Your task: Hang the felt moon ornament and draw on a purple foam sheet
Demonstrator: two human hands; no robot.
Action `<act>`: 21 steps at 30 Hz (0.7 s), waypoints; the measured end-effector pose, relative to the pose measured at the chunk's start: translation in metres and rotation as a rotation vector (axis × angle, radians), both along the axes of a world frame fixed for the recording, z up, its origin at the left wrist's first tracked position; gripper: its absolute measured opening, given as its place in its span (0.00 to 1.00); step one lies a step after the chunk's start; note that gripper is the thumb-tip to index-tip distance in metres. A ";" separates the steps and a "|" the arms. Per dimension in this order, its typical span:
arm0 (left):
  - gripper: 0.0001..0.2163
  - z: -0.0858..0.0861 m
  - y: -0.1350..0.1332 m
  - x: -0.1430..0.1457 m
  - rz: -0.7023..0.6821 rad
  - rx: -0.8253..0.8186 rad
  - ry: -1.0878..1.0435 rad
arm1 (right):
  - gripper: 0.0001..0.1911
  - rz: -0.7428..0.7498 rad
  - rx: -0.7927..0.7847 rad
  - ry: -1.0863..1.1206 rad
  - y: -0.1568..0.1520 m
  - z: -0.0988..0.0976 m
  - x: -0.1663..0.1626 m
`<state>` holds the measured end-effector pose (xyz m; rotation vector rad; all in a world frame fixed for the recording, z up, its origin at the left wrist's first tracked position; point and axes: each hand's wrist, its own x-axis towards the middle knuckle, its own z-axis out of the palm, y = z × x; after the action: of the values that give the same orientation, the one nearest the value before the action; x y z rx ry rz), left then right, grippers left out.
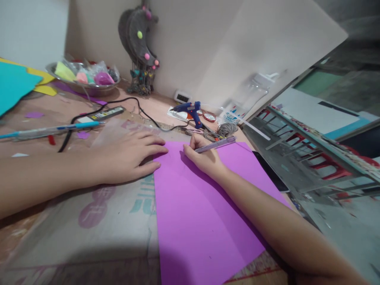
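A sheet of purple paper [190, 213] lies over a printed plastic sheet [118, 221] on the table. My left hand [130, 156] rests flat with fingers stretched out, its fingertips at the paper's left edge. Over the upper part of the sheet, my right hand [204, 154] is closed around a pen [218, 144] with a clear, purplish barrel. The pen slants up to the right; its tip is hidden behind my fingers. Only a few tiny dark marks show on the paper.
Behind the paper sit a blue glue gun [191, 111], a coil of grey cord [227, 129] and a small digital clock [182, 96]. A metal bowl [86, 89] of craft bits stands back left, near a moon-shaped decoration [138, 39]. A black cable [133, 99] crosses the table.
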<state>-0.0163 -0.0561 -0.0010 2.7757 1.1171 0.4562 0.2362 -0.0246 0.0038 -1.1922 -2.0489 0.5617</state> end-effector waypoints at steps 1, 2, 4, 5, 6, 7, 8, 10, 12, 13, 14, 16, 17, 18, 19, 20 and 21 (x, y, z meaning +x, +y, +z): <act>0.25 -0.001 0.000 0.000 -0.001 0.002 -0.010 | 0.15 0.005 -0.001 -0.002 0.000 0.000 0.000; 0.24 -0.001 0.000 0.000 -0.003 0.001 -0.017 | 0.15 0.009 0.002 -0.001 0.000 0.001 0.000; 0.24 -0.001 0.000 -0.001 -0.004 -0.004 -0.018 | 0.15 0.015 0.009 -0.002 -0.001 0.002 0.000; 0.24 -0.001 0.000 -0.001 -0.002 -0.005 -0.015 | 0.15 0.013 0.008 -0.006 -0.001 0.002 -0.001; 0.25 -0.001 0.000 -0.001 -0.001 -0.004 -0.010 | 0.15 0.007 0.002 -0.012 -0.002 0.003 -0.001; 0.25 0.000 0.000 -0.001 0.001 -0.003 -0.006 | 0.14 -0.003 -0.007 -0.020 -0.003 0.003 -0.001; 0.25 0.000 0.000 -0.001 0.002 -0.002 -0.003 | 0.14 -0.012 -0.017 -0.029 -0.003 0.003 -0.002; 0.25 0.001 0.000 0.000 0.000 -0.005 -0.001 | 0.14 -0.019 -0.028 -0.040 -0.005 0.004 -0.002; 0.26 0.001 0.000 0.000 0.000 -0.010 0.000 | 0.15 -0.007 -0.031 -0.039 -0.007 0.004 -0.002; 0.26 0.001 0.000 0.000 0.000 -0.011 0.000 | 0.15 0.003 -0.035 -0.037 -0.009 0.004 -0.002; 0.26 0.001 0.000 0.000 0.000 -0.012 -0.001 | 0.15 0.012 -0.044 -0.036 -0.010 0.003 -0.002; 0.26 0.000 0.000 0.000 0.002 -0.010 -0.004 | 0.15 0.030 -0.064 -0.033 -0.012 0.003 -0.001; 0.26 0.000 0.000 0.000 0.003 -0.009 -0.005 | 0.15 0.038 -0.070 -0.028 -0.013 0.003 -0.001; 0.25 -0.001 0.000 0.000 0.004 -0.010 -0.006 | 0.15 0.044 -0.070 -0.021 -0.014 0.003 0.000; 0.25 -0.001 0.000 0.000 0.004 -0.010 -0.009 | 0.15 0.047 -0.070 -0.011 -0.014 0.003 0.000; 0.25 -0.002 0.000 -0.001 0.004 -0.010 -0.013 | 0.15 0.045 -0.069 -0.001 -0.014 0.003 0.000; 0.25 -0.002 0.000 -0.001 0.005 -0.009 -0.020 | 0.15 0.037 -0.065 0.007 -0.014 0.003 0.000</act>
<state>-0.0171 -0.0560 -0.0032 2.7547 1.1194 0.4766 0.2362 -0.0388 0.0066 -1.1901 -2.0647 0.6543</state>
